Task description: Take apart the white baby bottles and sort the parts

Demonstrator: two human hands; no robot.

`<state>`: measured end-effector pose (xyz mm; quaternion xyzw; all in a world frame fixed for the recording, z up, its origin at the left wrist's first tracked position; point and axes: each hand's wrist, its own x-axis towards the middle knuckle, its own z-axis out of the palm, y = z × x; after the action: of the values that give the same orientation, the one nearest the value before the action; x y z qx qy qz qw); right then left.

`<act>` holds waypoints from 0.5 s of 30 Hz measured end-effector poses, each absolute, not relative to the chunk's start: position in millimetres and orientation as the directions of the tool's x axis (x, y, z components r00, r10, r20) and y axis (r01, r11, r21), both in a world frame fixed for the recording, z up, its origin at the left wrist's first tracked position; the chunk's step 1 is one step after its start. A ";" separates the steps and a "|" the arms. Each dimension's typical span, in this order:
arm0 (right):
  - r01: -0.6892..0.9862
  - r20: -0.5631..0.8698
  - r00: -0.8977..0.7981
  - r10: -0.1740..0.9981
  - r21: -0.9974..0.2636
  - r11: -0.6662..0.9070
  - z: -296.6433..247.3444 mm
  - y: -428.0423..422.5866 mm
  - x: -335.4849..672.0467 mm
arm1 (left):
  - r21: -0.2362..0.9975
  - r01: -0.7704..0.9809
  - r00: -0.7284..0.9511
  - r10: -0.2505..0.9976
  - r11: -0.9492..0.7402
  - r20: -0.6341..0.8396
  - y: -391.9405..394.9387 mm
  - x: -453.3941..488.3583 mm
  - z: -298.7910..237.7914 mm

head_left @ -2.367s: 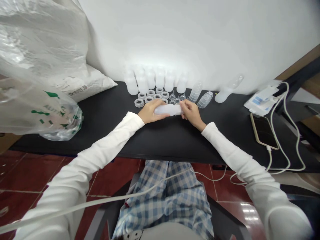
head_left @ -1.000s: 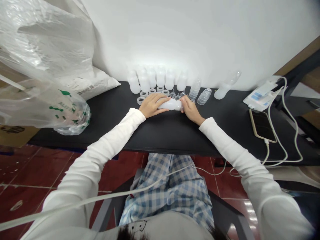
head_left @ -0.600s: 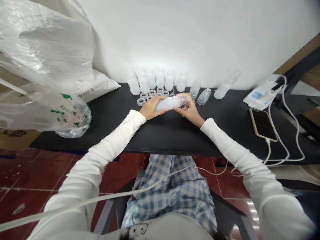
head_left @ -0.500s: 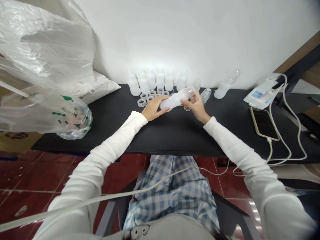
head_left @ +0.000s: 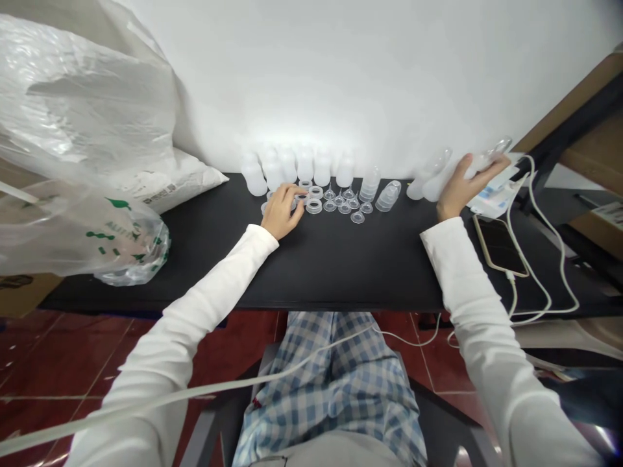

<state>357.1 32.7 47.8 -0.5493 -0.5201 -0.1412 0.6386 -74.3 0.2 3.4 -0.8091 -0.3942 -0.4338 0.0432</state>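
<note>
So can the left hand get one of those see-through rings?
Probably yes: the left hand is right at the clear rings, and a few beside it lie uncovered, with nothing in between.

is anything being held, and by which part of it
Right hand: a bottle, around its body below the clear cap. Left hand: at the rings, hold unclear.

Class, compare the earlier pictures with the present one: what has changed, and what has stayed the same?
The left hand has let go of the capped bottle and now reaches over the clear rings. The right hand has carried that bottle right, close to the other capped bottle, and still holds it. The white bottles, clear caps and phone stayed put.
</note>
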 end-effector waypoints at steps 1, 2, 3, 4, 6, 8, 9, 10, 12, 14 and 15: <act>0.770 0.829 0.469 0.304 -0.552 0.320 43.1 32.6 358.9 | 0.291 0.696 0.262 0.609 -0.657 0.748 1.5 -75.9 2.8; 0.779 0.830 0.501 0.246 -0.556 0.288 38.1 32.1 360.5 | 0.317 0.716 0.200 0.618 -0.622 0.760 2.8 -78.1 2.5; 0.783 0.823 0.522 0.225 -0.567 0.257 32.7 31.4 361.9 | 0.347 0.734 0.131 0.623 -0.583 0.771 4.3 -80.8 2.5; 0.787 0.813 0.525 0.253 -0.577 0.220 27.2 30.4 363.2 | 0.379 0.750 0.059 0.626 -0.541 0.777 5.9 -84.0 2.8; 0.787 0.778 0.520 0.353 -0.597 0.156 17.1 27.8 365.0 | 0.446 0.771 -0.076 0.630 -0.454 0.773 9.3 -91.2 4.1; 0.779 0.747 0.495 0.445 -0.608 0.155 10.2 25.2 365.0 | 0.520 0.775 -0.204 0.637 -0.359 0.743 12.8 -98.1 5.6; 0.771 0.736 0.483 0.474 -0.614 0.169 8.4 24.2 364.1 | 0.559 0.770 -0.265 0.643 -0.308 0.719 14.7 -101.2 6.0; 0.761 0.727 0.475 0.496 -0.622 0.184 7.7 23.4 362.8 | 0.599 0.758 -0.322 0.650 -0.259 0.688 16.7 -103.8 6.1; 0.740 0.709 0.476 0.520 -0.642 0.199 8.7 22.5 359.5 | 0.670 0.721 -0.413 0.666 -0.178 0.621 21.0 -108.0 4.9; 0.730 0.693 0.472 0.545 -0.654 0.199 10.8 22.3 356.7 | 0.713 0.689 -0.464 0.677 -0.130 0.572 25.2 -111.0 2.5; 0.733 0.686 0.461 0.563 -0.651 0.194 11.4 22.5 356.0 | 0.724 0.680 -0.479 0.677 -0.115 0.558 27.2 -112.3 1.1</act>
<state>356.0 22.5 11.4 -0.6304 -0.5139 -0.0740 0.5770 -112.3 27.2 1.1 -0.5102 -0.6652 -0.5452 0.0014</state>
